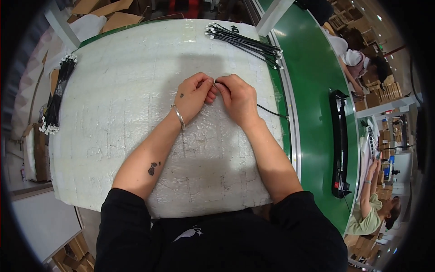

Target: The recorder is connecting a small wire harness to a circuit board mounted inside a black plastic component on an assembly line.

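My left hand (195, 95) and my right hand (238, 99) meet fingertip to fingertip over the middle of the padded table. Both are closed in a pinch on one end of a thin black cable (270, 111); the fingers mostly hide that end. From behind my right hand the cable runs out to the right, its small connector lying near the table's right edge. A bundle of black cables with white connectors (244, 43) lies at the far right of the table. Another bundle of black cables (60, 95) rests along the left edge.
Clear, wrinkled plastic covers the white table top (136, 131). Beyond a metal rail on the right runs a green work surface (312, 136), which carries a long black housing (340, 143). Two other people work on its far side. Cardboard boxes (120, 20) stand behind the table.
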{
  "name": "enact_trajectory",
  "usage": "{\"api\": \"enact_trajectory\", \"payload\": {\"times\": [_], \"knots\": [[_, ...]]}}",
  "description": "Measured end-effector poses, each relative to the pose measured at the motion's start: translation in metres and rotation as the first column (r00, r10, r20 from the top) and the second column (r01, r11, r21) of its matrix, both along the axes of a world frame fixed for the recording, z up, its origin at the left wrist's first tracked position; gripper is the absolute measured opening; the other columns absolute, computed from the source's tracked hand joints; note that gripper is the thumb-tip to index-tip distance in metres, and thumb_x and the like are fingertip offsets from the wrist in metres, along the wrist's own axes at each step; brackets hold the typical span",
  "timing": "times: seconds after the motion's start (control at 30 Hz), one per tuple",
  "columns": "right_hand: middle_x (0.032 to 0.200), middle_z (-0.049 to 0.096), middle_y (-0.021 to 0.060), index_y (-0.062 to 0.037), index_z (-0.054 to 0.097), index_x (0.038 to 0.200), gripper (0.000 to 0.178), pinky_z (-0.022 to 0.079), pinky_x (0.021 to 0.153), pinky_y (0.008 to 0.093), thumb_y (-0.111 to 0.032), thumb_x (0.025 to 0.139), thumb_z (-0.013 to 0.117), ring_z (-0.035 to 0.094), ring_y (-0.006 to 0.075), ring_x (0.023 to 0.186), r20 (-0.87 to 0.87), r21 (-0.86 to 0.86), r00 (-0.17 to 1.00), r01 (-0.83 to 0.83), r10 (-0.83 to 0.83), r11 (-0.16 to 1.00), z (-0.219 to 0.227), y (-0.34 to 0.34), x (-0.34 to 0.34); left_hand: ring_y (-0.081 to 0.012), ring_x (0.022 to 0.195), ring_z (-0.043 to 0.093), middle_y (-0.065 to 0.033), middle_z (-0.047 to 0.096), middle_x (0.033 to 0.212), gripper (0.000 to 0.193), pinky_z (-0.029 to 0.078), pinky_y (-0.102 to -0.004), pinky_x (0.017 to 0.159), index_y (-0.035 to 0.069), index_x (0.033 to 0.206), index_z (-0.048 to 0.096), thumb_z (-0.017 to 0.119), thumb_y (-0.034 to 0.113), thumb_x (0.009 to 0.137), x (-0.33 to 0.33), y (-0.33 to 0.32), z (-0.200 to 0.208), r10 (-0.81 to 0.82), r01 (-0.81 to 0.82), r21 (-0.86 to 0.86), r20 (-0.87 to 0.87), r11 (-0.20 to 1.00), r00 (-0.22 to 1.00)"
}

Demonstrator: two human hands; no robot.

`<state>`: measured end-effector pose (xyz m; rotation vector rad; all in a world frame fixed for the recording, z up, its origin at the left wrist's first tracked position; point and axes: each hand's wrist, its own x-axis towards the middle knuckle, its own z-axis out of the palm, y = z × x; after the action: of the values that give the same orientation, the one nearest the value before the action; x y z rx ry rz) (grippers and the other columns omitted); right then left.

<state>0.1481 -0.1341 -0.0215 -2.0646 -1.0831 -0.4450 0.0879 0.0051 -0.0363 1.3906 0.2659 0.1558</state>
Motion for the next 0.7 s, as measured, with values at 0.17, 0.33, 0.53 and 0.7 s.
{"api": "enact_trajectory", "payload": {"times": [0.17, 0.33, 0.53, 0.7], "knots": [[0.079, 0.061, 0.0082, -0.0084, 0.064, 0.086, 0.006, 0.049, 0.059, 0.0374, -0.008, 0.081, 0.064, 0.061, 0.0296, 0.070, -0.046, 0.035, 0.998, -0.051, 0.052, 0.998, 0.001, -0.001, 0.002, -0.0082, 0.071, 0.056, -0.0026, 0.063, 0.082, 0.017, 0.048, -0.0217, 0.064, 0.003, 0.095, 0.059, 0.048, 0.016, 0.097, -0.004, 0.003, 0.000, -0.052, 0.053, -0.042, 0.015, 0.998, 0.999], [0.076, 0.059, 0.0078, -0.0088, 0.063, 0.085, 0.005, 0.048, 0.058, 0.0385, -0.008, 0.080, 0.064, 0.060, 0.0301, 0.067, -0.048, 0.009, 0.998, -0.039, 0.040, 0.999, -0.001, -0.004, 0.007, -0.0077, 0.071, 0.056, -0.0026, 0.063, 0.082, 0.014, 0.048, -0.0218, 0.065, 0.002, 0.096, 0.059, 0.051, 0.014, 0.096, -0.003, -0.005, 0.003, -0.027, 0.026, 0.043, 0.003, 0.999, 1.000], [0.083, 0.057, 0.0081, -0.0070, 0.064, 0.083, 0.004, 0.048, 0.062, 0.0389, -0.010, 0.080, 0.065, 0.060, 0.0294, 0.070, -0.134, 0.051, 0.991, 0.015, -0.008, 0.999, -0.015, -0.006, 0.015, -0.0179, 0.069, 0.061, -0.0091, 0.066, 0.086, 0.012, 0.050, -0.0292, 0.064, 0.003, 0.091, 0.068, 0.060, 0.011, 0.086, 0.011, 0.026, -0.008, 0.117, -0.251, 0.620, 0.249, 0.743, 0.961], [0.084, 0.057, 0.0076, -0.0072, 0.066, 0.083, 0.005, 0.048, 0.065, 0.0384, -0.012, 0.080, 0.066, 0.060, 0.0288, 0.072, -0.212, 0.046, 0.977, 0.041, -0.030, 0.998, -0.017, -0.001, 0.015, -0.0187, 0.078, 0.061, -0.0100, 0.067, 0.087, 0.016, 0.049, -0.0284, 0.073, 0.009, 0.096, 0.072, 0.067, 0.015, 0.082, 0.043, 0.107, -0.014, 0.256, -0.377, 0.900, 0.319, 0.219, 0.912]]}}
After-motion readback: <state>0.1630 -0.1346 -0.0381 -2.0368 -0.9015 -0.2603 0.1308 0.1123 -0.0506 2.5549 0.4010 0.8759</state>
